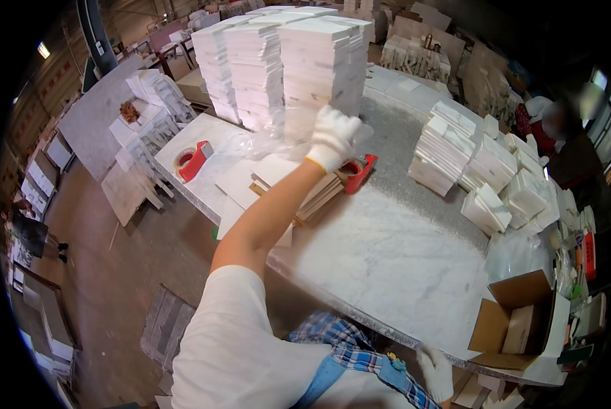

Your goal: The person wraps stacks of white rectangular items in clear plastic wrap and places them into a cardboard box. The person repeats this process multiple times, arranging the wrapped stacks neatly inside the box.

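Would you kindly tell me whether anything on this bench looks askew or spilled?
A little untidy: clear plastic lies crumpled beside the tall tile stacks, whose edges aren't flush, and pale powder speckles the grey bench top. Nothing looks plainly broken.

The clear plastic film (pixel 256 143) lay crumpled and loose across the upper middle of the frame, thin and shiny, with pale highlights along its creases. It was transparent and bunched in soft folds; its outline was hard to follow. The white tiles (pixel 320 198) sat just below, near the centre, as a low, slanting stack, flat faces pale and edges brownish, the middle partly hidden. The red tape dispenser (pixel 365 176) stood just right of that stack, slightly right of centre, its roll toward the left; whether it touched the tiles could not be told.
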`<state>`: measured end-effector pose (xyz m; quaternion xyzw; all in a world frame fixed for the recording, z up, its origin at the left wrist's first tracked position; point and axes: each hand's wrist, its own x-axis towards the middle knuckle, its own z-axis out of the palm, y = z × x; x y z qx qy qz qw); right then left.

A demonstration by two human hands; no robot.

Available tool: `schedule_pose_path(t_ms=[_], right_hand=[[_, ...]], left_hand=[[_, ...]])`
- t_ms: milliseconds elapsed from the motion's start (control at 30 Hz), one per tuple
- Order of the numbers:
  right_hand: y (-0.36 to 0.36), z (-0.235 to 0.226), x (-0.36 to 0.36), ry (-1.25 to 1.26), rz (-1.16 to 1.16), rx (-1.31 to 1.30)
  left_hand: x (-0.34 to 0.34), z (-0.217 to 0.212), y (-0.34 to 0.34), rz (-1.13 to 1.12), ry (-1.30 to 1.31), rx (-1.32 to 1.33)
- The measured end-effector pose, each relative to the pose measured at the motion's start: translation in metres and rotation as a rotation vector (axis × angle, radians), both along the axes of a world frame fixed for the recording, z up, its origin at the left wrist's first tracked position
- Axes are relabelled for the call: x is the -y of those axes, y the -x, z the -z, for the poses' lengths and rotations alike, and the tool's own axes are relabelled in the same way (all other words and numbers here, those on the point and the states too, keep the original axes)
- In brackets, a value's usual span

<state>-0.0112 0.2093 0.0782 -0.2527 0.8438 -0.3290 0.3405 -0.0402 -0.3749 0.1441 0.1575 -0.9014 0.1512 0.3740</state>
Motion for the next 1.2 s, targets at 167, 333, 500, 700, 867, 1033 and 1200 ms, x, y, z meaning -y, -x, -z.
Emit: schedule_pose_path(t_ms=[167, 333, 500, 700, 867, 1033, 1200], right_hand=[[0.022, -0.001, 0.051, 0.345, 0.241, -0.024], [0.048, -0.036, 0.117, 0.338, 0.041, -0.609], [0.067, -0.037, 0.138, 0.462, -0.120, -0.603], [0.062, -0.021, 0.114, 0.820, 0.113, 0.210], [0.081, -0.018, 0.107, 1.095, 0.541, 0.376], [0.095, 0.000, 0.076, 1.155, 0.771, 0.384], [0.099, 0.032, 0.048, 1.181, 0.804, 0.336]], left_hand=[[-0.105, 0.027, 0.004, 0.478, 0.132, -0.191], [-0.216, 0.023, -0.025, 0.745, -0.068, 0.013], [-0.267, -0.014, -0.046, 1.005, -0.425, 0.069], [-0.240, -0.041, -0.038, 0.835, -0.978, 0.331], [-0.196, -0.028, -0.028, 0.731, -1.242, 0.236], [-0.157, 0.025, -0.054, 0.478, -0.936, 0.681], [-0.171, 0.076, -0.107, -0.156, -0.690, 0.700]])
